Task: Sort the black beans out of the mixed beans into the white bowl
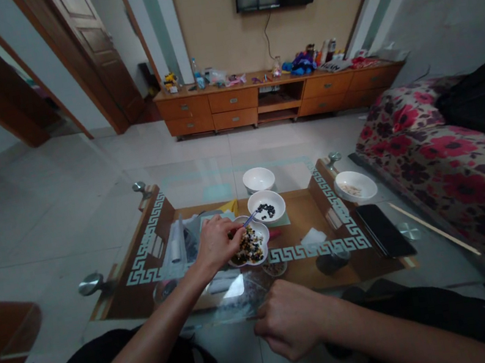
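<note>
My left hand (220,239) is closed on slim purple tweezers (249,219), whose tip reaches the rim of a round white bowl (280,207). Dark beans (266,211) lie inside that bowl. Below the hand, partly covered by it, a scalloped white dish (265,256) holds a mix of yellow, black and white beans (252,245). My right hand (289,321) is curled into a fist at the near edge of the glass table, with nothing visible in it.
On the glass table (245,311) stand another white bowl (258,177) behind and a white bowl (356,183) with pale pieces at right. A black phone (385,231) and a wooden chopstick (436,229) lie at right. The flowered sofa (454,171) is beyond.
</note>
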Demonstrator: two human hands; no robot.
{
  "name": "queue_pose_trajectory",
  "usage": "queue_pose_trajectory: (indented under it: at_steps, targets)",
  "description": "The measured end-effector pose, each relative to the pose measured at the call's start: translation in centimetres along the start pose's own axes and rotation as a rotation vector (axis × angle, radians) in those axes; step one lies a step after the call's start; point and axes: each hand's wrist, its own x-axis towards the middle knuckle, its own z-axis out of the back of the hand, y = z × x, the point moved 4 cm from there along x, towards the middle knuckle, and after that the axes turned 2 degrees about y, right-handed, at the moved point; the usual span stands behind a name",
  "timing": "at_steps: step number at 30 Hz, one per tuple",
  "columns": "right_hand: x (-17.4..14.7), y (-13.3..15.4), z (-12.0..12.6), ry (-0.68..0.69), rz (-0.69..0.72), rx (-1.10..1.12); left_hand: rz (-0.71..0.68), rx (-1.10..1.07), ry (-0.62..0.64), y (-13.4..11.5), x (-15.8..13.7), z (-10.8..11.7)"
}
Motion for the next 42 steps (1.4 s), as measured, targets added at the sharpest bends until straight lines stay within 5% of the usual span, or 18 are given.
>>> queue_pose_trajectory:
  at_steps: [8, 24, 42]
  targets:
    - [-0.2, -0.1, 0.0, -0.055, 0.006, 0.013, -0.081, 0.242, 0.079, 1.0, -3.1, 2.7]
    - [0.1, 0.1, -0.2, -0.039, 0.005, 0.017, -0.108, 0.301, 0.174, 0.7, -3.7, 2.5]
    - [0.0, 0.5, 0.5, 0.015, 0.002, -0.005, -0.161, 0.317, 0.119, 0.8, -3.5, 1.6]
